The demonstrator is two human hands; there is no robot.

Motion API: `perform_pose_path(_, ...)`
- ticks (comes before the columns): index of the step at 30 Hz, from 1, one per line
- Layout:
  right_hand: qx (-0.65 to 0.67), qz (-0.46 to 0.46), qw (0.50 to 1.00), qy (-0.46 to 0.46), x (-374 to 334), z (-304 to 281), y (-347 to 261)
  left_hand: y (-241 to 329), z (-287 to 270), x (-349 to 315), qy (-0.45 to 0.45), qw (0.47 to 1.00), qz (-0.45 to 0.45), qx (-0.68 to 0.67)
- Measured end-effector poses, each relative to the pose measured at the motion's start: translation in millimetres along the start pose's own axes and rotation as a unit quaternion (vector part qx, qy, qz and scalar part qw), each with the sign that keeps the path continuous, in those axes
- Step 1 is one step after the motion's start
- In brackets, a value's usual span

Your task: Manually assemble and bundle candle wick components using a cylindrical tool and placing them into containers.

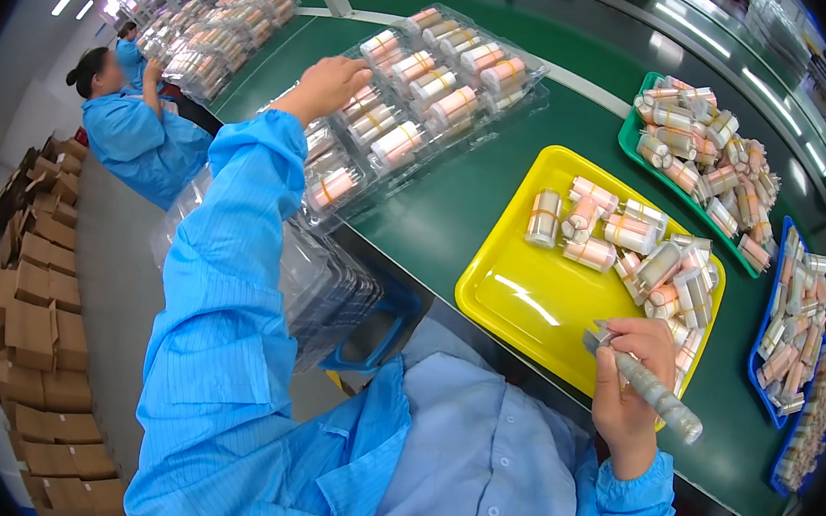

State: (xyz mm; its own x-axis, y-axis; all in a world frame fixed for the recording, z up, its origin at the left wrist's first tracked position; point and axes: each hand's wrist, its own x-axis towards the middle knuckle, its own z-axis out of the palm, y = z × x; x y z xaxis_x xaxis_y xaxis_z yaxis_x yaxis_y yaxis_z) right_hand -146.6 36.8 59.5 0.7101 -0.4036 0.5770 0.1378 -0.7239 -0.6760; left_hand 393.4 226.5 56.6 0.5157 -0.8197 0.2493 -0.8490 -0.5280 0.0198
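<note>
My left hand hangs over the near-left part of a clear plastic tray, its fingers loosely bent and nothing showing in them. Bundles of pale, pink and grey cylinders fill the tray's cells, some with a thin band round them. My right hand is closed round a thick handle wrapped in greyish tape, part of a tool with a metal tip; its exact kind is unclear. The right hand is above the near right edge of a yellow tray, where more bundles lie loosely heaped.
A green tray and a blue tray, both heaped with bundles, stand to the right. Stacked clear trays are beside the green table. Cardboard boxes line the left floor. A co-worker in blue works further along the table.
</note>
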Motion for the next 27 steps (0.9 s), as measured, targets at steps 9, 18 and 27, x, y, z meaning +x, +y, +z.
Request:
perform_pose_path(9,0.004,0.011,0.999,0.052,1,-1,20,213,-70,-71,0.118,0.977,0.017,-0.179)
perform_pose_path(18,-0.006,-0.002,0.999,0.037,1,-1,16,348,7,-78,0.092,0.957,0.086,-0.263)
perform_pose_path(27,-0.003,0.024,0.995,0.099,-6,-6,31,343,-19,-115,0.144,0.932,0.119,-0.311)
